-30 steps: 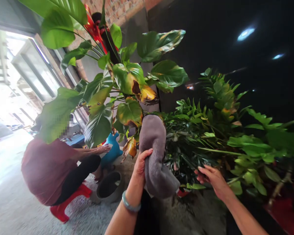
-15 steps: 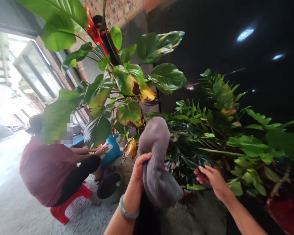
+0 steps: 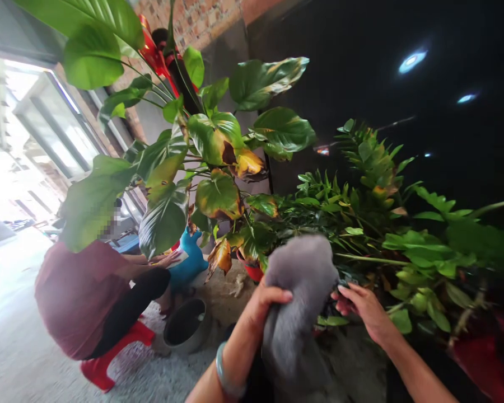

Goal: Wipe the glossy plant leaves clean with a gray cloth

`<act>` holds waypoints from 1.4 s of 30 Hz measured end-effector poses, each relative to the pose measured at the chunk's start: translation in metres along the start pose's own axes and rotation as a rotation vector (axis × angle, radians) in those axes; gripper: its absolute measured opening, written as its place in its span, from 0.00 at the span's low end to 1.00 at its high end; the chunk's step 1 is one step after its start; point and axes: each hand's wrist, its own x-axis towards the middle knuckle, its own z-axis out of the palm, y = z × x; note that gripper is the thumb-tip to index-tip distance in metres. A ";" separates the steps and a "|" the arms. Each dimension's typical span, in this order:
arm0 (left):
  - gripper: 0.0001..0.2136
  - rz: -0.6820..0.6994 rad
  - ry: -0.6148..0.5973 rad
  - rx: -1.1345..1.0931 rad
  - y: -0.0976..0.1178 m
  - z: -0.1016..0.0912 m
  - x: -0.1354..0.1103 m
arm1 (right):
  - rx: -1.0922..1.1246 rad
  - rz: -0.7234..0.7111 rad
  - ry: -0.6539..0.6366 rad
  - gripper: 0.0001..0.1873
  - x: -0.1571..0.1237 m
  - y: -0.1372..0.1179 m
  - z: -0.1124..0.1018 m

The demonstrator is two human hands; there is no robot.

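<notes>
L hand [image 3: 265, 307]: wrapped round grey plush cloth [image 3: 298, 313], thumb on top.
Cloth: near ctr, just L of R hand.
R hand [image 3: 364, 310]: thumb + fingers drawn together by low leafy plants [image 3: 353, 230]; can't tell if pinching a leaf.
Co-worker [image 3: 82, 296]: L side, on red stool [image 3: 130, 336], hand [image 3: 168, 259] at blue animal toy [image 3: 192, 266].
Bucket [image 3: 197, 337]: grey, R of stool.

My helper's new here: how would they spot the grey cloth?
Start at the tall plant with browning leaves. Below it, to the right, find the wearer's left hand, bangle on its wrist. The cloth in its grip is furry and grey, unlike the green foliage beside it.
</notes>
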 end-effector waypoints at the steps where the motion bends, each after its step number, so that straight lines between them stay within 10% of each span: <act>1: 0.18 0.063 0.060 -0.022 0.012 0.003 0.007 | 0.004 0.000 0.001 0.15 0.000 0.000 0.000; 5: 0.16 0.177 0.186 -0.033 0.013 0.002 0.034 | 0.026 -0.003 -0.003 0.17 0.000 -0.002 0.001; 11: 0.12 -0.185 -0.053 0.230 -0.044 -0.014 0.025 | -0.001 0.031 -0.010 0.17 0.003 0.001 -0.002; 20: 0.19 0.214 0.095 0.040 0.032 0.032 0.039 | -0.011 0.023 0.012 0.14 -0.003 -0.004 -0.001; 28: 0.11 -0.230 -0.144 0.332 -0.033 0.002 0.032 | -0.006 0.038 0.021 0.15 0.003 0.001 -0.007; 32: 0.14 -0.063 -0.240 0.270 0.007 0.010 0.018 | -0.002 0.035 0.021 0.12 0.001 0.002 -0.006; 36: 0.16 0.243 -0.076 0.110 0.044 0.029 0.031 | -0.004 0.055 0.031 0.12 0.001 0.002 -0.002; 42: 0.10 -0.048 -0.059 0.434 -0.014 0.008 0.045 | 0.005 0.078 0.049 0.14 0.007 0.005 -0.005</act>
